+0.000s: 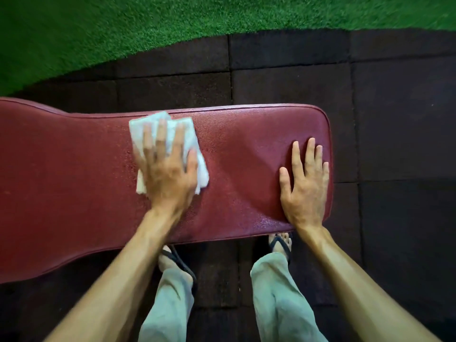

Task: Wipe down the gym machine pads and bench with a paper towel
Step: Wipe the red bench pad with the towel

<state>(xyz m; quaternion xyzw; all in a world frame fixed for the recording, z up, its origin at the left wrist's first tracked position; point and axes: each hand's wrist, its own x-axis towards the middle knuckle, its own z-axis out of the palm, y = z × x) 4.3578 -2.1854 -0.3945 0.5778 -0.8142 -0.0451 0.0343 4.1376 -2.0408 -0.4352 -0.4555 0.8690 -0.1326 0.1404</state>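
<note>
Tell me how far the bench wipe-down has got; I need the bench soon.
Nothing is clearly finished. In hand: the left hand presses the paper towel flat on the red bench mid-pad, while the right hand rests flat near its end. No machine pads are visible.

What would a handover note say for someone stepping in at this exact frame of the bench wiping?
Left hand: flat, fingers spread, pressing the paper towel onto the red bench pad, around the middle of the part in view.
Right hand: empty, palm down on the pad near its right end, bracing.
Done: cannot tell how much of the pad is already wiped; the surface looks speckled with droplets.
Left: finish the bench top, including under the right hand; the machine pads are out of view.
</note>
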